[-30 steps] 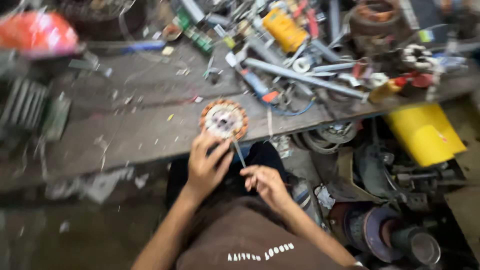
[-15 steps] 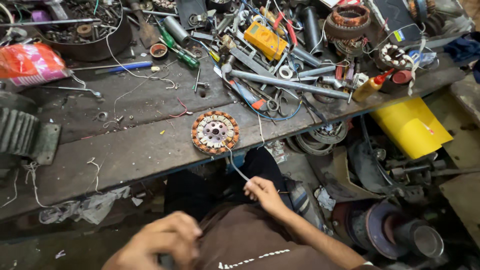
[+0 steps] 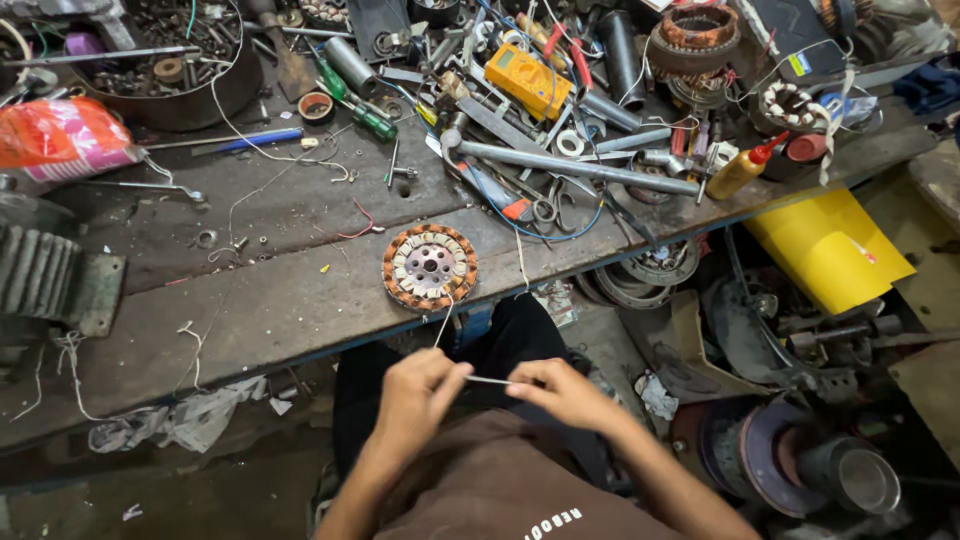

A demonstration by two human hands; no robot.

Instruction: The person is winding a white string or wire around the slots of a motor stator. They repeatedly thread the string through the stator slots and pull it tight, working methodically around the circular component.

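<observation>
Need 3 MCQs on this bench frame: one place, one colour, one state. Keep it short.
1. Where does the round wound stator lie?
A. on the bench near its front edge
B. on the floor
C. inside the metal bowl

2. What colour is the handheld meter at the back of the bench?
A. blue
B. yellow-orange
C. white

3. What are the hands doing?
A. both resting flat on the bench
B. both pinching a thin white strand between them
C. one lifting the stator

Answers:
1 A: the stator sits on the wooden bench just ahead of the person's lap.
2 B: the meter's case is yellow-orange among grey tools.
3 B: the left hand and right hand each grip the thin white strand, which leads up toward the stator.
</observation>
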